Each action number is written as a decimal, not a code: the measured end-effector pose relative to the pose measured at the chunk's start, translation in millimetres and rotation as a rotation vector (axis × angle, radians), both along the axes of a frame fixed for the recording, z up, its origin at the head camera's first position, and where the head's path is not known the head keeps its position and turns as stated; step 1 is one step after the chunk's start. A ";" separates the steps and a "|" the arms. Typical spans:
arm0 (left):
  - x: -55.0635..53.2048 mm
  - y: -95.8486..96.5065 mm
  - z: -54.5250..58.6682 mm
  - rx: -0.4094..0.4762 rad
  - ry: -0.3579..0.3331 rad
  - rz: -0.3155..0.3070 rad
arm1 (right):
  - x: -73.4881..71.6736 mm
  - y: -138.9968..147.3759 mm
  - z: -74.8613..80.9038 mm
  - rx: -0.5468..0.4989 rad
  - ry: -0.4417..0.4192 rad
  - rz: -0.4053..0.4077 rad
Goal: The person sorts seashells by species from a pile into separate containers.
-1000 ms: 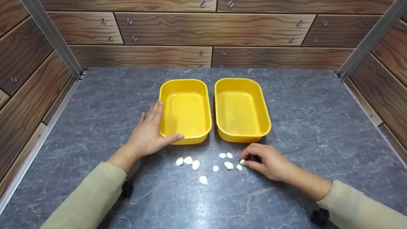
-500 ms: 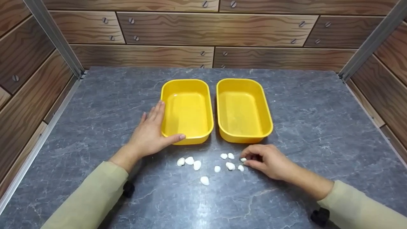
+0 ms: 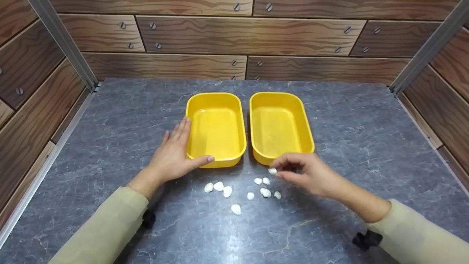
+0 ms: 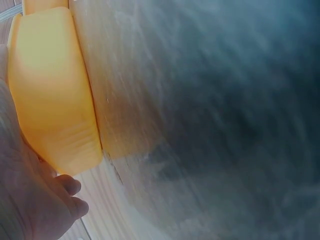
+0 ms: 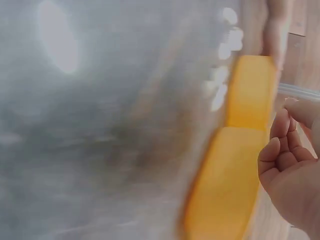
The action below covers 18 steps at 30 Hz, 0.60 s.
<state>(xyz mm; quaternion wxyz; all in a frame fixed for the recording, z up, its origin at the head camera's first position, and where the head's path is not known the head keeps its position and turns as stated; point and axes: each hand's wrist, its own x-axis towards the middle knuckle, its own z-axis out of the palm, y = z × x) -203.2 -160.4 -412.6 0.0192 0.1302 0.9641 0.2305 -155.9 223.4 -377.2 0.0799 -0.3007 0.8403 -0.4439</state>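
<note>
A person in pale khaki sleeves (image 3: 100,223) works at a grey marbled desk (image 3: 176,238), where a white seashell (image 3: 272,171) sits pinched between the thumb and forefinger of the right hand (image 3: 311,174). The shell is just off the six o'clock edge of the second yellow tub (image 3: 281,132), as seen from the head with twelve at the far edge; whether it touches the tub cannot be told. The first yellow tub (image 3: 216,134) stands at the second's nine o'clock, a narrow gap between them. The left hand (image 3: 170,156) is spread, its fingers straight along that tub's nine o'clock wall and its thumb stretched to the near rim at six, gripping no shell. A trio of loose shells (image 3: 218,186) lies at the first tub's six o'clock. Near the pinched shell, around seven o'clock, a scattered cluster (image 3: 265,192) rests on the desk, with a lone shell (image 3: 236,209) at the cluster's eight o'clock. Wood-patterned panels (image 3: 249,35) rise at twelve, and metal posts (image 3: 64,42) stand at the desk's ten and two o'clock corners.
</note>
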 end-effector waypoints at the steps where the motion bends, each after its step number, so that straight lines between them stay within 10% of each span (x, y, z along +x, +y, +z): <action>1: 0.4 -0.1 0.4 0.001 -0.002 0.002 | -2.7 -4.1 5.2 -0.009 -0.015 -0.002; 18: 0.3 1.2 0.1 0.017 -0.006 0.011 | -85.1 -80.3 41.6 -0.102 -0.045 -0.086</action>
